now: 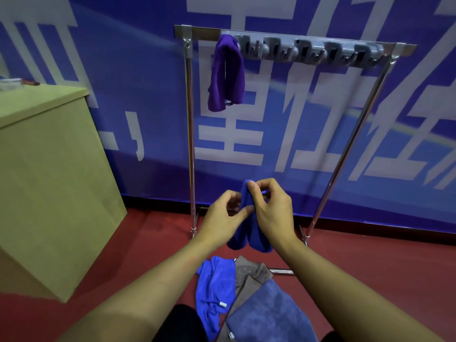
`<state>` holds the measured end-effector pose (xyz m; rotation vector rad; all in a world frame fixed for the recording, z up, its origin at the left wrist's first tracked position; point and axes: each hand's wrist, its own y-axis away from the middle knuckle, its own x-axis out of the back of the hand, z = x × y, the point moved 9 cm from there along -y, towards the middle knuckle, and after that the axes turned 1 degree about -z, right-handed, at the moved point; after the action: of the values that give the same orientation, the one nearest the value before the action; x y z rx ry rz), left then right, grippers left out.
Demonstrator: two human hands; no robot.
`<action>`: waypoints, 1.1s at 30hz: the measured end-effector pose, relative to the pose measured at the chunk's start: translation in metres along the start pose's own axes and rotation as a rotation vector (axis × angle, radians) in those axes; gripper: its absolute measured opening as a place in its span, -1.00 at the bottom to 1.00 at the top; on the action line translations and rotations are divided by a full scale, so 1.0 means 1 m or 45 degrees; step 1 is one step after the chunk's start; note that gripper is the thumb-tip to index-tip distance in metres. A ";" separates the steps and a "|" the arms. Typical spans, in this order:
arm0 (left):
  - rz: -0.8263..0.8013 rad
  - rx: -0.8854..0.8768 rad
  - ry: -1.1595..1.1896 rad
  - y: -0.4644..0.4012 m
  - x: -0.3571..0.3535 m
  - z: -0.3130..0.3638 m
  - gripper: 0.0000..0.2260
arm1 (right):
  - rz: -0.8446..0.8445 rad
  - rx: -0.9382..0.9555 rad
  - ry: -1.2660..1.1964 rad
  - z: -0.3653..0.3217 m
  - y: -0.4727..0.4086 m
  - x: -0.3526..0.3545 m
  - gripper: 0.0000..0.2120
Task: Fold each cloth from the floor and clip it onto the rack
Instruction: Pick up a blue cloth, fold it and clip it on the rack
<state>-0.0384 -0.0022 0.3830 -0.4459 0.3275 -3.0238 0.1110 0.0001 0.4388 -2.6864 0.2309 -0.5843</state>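
A folded bright blue cloth (249,233) hangs between my hands in front of the metal rack (191,134). My right hand (271,208) pinches its top edge, and my left hand (223,213) grips its left side just below. A purple cloth (227,72) hangs clipped at the left end of the rack's grey clip bar (311,51). On the red floor below lie a crumpled blue cloth (214,290), a grey-brown cloth (246,275) and a dusty-blue cloth (269,314), overlapping one another.
A tan cabinet (49,183) stands at the left, close to the rack's left post. A blue banner with white characters (283,134) covers the wall behind the rack. The rack's foot bar (281,270) lies on the floor beside the cloth pile.
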 end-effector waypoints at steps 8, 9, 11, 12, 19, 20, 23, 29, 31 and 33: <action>0.145 0.124 0.103 -0.013 0.004 0.002 -0.75 | -0.055 -0.009 -0.119 -0.008 -0.021 0.003 -0.80; 0.149 0.116 0.061 -0.017 0.004 0.007 -0.73 | -0.068 -0.027 -0.144 -0.009 -0.024 0.002 -0.80; 0.148 0.122 0.009 -0.029 0.006 0.017 -0.75 | -0.050 -0.047 -0.185 -0.015 -0.029 0.004 -0.79; 0.154 0.125 -0.029 -0.035 0.007 0.022 -0.80 | -0.023 -0.044 -0.194 -0.018 -0.033 0.007 -0.79; 0.319 0.069 -0.194 -0.062 0.029 0.068 -0.66 | -0.150 -0.022 -0.011 -0.032 -0.063 0.022 -0.74; 0.328 0.057 -0.207 -0.066 0.032 0.075 -0.67 | -0.193 -0.005 0.056 -0.032 -0.067 0.024 -0.76; 0.304 -0.023 -0.331 -0.075 0.038 0.100 -0.67 | -0.215 0.032 0.226 -0.034 -0.083 0.034 -0.84; 0.211 -0.250 -0.695 -0.096 0.038 0.151 -0.74 | -0.016 0.056 0.281 -0.055 -0.125 0.068 -0.66; 0.228 -0.259 -0.730 -0.105 0.042 0.165 -0.75 | 0.017 0.089 0.311 -0.068 -0.136 0.073 -0.67; 0.266 -0.248 -0.727 -0.118 0.049 0.179 -0.75 | 0.048 0.125 0.349 -0.082 -0.148 0.075 -0.66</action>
<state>-0.0368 0.0727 0.5901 -1.1666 0.5768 -2.5266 0.1554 0.0902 0.5938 -2.4970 0.3167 -0.9274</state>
